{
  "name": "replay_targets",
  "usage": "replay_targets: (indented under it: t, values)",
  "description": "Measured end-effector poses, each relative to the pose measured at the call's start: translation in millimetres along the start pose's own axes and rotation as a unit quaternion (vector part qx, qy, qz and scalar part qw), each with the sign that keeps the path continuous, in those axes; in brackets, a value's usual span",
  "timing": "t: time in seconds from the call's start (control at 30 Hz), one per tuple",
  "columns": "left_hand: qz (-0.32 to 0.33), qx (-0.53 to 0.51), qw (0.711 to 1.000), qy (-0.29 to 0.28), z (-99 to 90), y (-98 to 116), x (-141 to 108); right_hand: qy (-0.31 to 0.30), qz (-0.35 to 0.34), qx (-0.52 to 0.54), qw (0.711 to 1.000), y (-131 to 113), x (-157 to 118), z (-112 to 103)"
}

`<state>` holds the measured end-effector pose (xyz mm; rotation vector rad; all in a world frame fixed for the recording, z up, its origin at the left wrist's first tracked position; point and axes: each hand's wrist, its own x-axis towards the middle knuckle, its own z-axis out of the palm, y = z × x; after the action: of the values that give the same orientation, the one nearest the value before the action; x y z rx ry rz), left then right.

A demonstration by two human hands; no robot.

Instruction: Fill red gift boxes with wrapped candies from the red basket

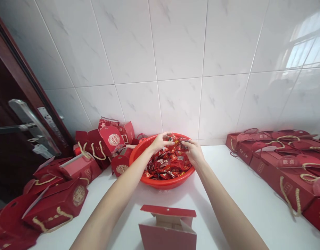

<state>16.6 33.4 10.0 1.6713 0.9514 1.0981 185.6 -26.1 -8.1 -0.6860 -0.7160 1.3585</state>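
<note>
A red plastic basket (162, 184) holds a heap of small wrapped candies (166, 165), mostly red with some dark and gold print. Over its back part, my left hand (160, 141) pinches a wrapped candy (171, 139) between thumb and fingers. At the right rim, my right hand (194, 151) is closed on another wrapped candy (185, 143) with a dark wrapper. Between my forearms, nearest to me, a red paper gift box (167, 238) stands upright with its top open and its pale inside showing.
Red gift boxes with rope handles (57, 205) crowd the left side of the white tabletop (217, 173). Rows of closed red boxes (274, 173) stand along the right. A tiled wall (178, 104) rises behind, and a dark door with a metal handle (32, 121) is at far left.
</note>
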Motion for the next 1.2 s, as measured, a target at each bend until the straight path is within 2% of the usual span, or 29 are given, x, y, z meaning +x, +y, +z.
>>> replay_targets:
  t: [0.2,0.4,0.63,0.9,1.2]
  values:
    - [0.036,-0.028,0.999,0.021,6.5,4,-3,-0.004,-0.002,-0.006,1.000,4,4,-5]
    - [0.039,-0.064,0.997,0.000,9.1,7,-2,-0.037,0.030,-0.008,0.999,2,3,-5]
    - [0.012,-0.104,0.993,-0.048,8.0,7,-1,0.021,0.008,0.015,1.000,1,2,-1]
    - [0.035,-0.067,0.997,-0.022,6.7,2,-2,0.013,0.009,0.010,1.000,1,1,0]
    - [0.089,0.034,0.994,-0.045,17.2,7,-5,0.001,-0.008,-0.016,1.000,2,0,0]
